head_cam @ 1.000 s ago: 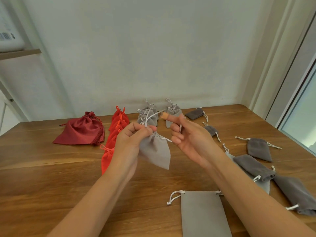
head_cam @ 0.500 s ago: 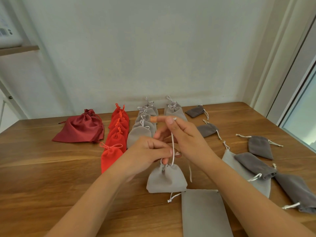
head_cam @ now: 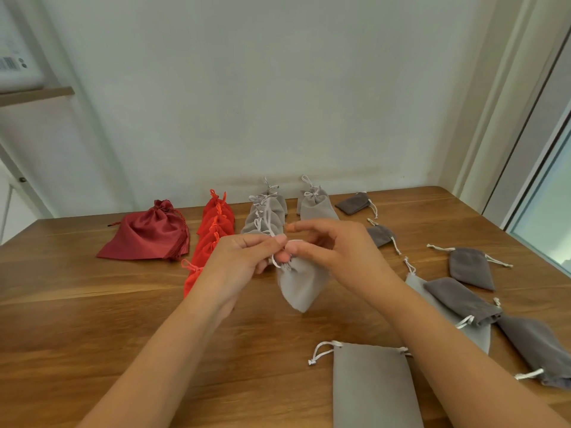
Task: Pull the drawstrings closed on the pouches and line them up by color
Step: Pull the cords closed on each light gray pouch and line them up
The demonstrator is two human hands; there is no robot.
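A person's two hands meet over a wooden table (head_cam: 92,319), working on a light grey pouch (head_cam: 301,285) in the middle of the view. The left hand (head_cam: 244,261) pinches the pouch's white drawstring (head_cam: 270,227) between thumb and curled fingers, and the cord runs up and away from the gathered neck. The right hand (head_cam: 336,251) grips the neck of the pouch with thumb and curled fingers, its forefinger pointing out toward the left. The pouch hangs tilted beneath the hands; whether its lower corner touches the table cannot be told.

Behind the hands, closed pouches stand in lines running toward the wall (head_cam: 278,88): a row of red pouches (head_cam: 216,223), a row of light grey pouches (head_cam: 267,211) just beside it, and one more grey pouch (head_cam: 315,205) to the right. A larger dark red pouch (head_cam: 148,233) lies apart on the left.

On the right, dark grey pouches (head_cam: 469,267) lie scattered with their mouths ungathered, one of them resting across a pale grey pouch (head_cam: 477,335). A large flat grey pouch (head_cam: 370,387) lies nearest the camera, partly under the right forearm, its white cord loose on the table.
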